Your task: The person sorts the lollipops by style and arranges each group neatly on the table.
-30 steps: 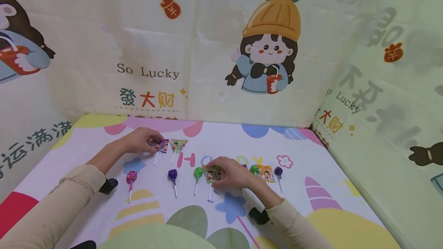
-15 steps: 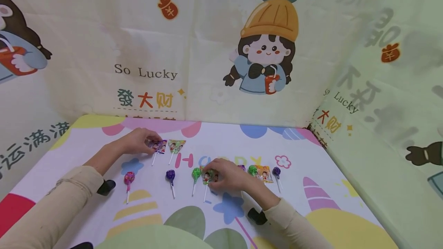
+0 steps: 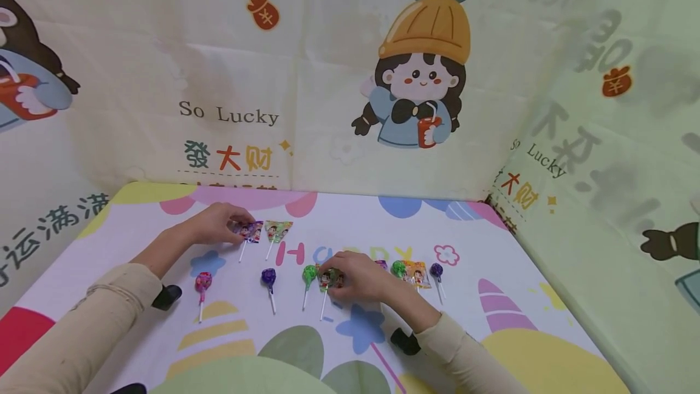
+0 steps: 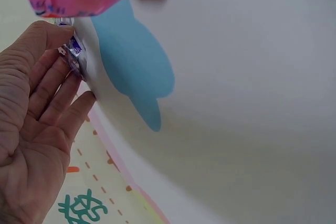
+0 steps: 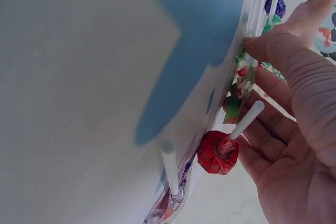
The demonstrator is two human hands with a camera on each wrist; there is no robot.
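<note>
1. Tabletop [image 3: 344,214] carried a far pair, set toward its far left corner: a purple packet [image 3: 253,233] and, just beside it, a yellow-green packet [image 3: 279,231]
2. Left hand [image 3: 219,224] pinched the purple packet by its wrapper
3. Right hand [image 3: 361,275] pinched a green packet [image 3: 330,279], which was in a longer row nearer the front edge
4. Pink lollipop [image 3: 203,283], dark purple lollipop [image 3: 268,277] and green lollipop [image 3: 309,273] filled that row's left part; an orange packet [image 3: 417,273] and violet lollipop [image 3: 435,270] lay toward the right edge
5. Red lollipop [image 5: 217,152] showed by the right hand; contact could not be told
6. Work seemed partly done: two packets sat apart in the far pair, while green and orange ones, among round lollipops, looked left over
</note>
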